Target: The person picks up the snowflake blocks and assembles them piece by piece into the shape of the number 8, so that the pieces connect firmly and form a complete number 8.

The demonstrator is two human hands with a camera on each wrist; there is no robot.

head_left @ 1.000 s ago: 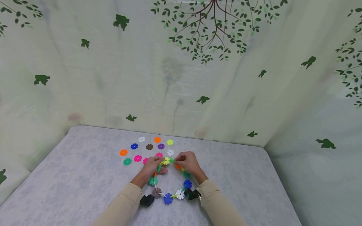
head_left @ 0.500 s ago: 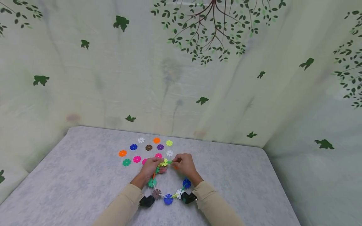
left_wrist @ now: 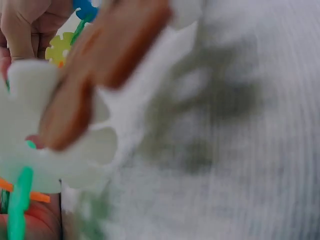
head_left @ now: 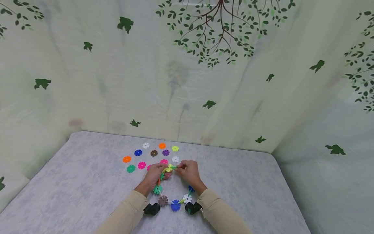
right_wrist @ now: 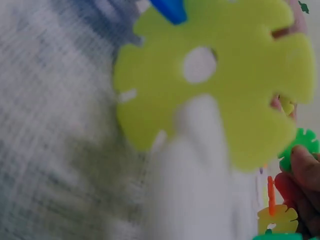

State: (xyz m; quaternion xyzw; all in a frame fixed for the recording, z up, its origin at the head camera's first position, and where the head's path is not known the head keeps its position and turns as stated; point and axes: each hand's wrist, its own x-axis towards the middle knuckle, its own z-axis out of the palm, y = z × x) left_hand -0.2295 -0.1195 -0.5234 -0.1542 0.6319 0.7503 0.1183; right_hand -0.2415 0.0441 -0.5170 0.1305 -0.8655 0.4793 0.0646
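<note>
A chain of interlocking flower-shaped plastic discs hangs in a loop between the two hands in the head view. My left hand [head_left: 154, 175] pinches it by a yellow disc [head_left: 169, 167] at the top. My right hand [head_left: 189, 172] pinches a green disc [right_wrist: 300, 145], which meets the yellow one edge-on. Along the lower loop are a green disc [head_left: 157, 189], a brown disc [head_left: 163, 200], a blue disc [head_left: 175, 205] and a white disc [head_left: 187, 198]. The right side of the chain is partly hidden by my right hand. A blurred white disc [left_wrist: 30, 120] looms close in the left wrist view.
Loose discs lie flat behind the hands, among them an orange disc [head_left: 127, 159], a green disc [head_left: 130, 168], a purple disc [head_left: 166, 152] and a white disc [head_left: 175, 159]. The grey cloth-covered table [head_left: 251, 188] ends at a leaf-patterned curtain [head_left: 187, 84].
My right hand has shifted slightly left and down, nearer the left hand, with the green disc. The chain's right side has swung inward, and more of it is hidden. The left hand is nearly still.
</note>
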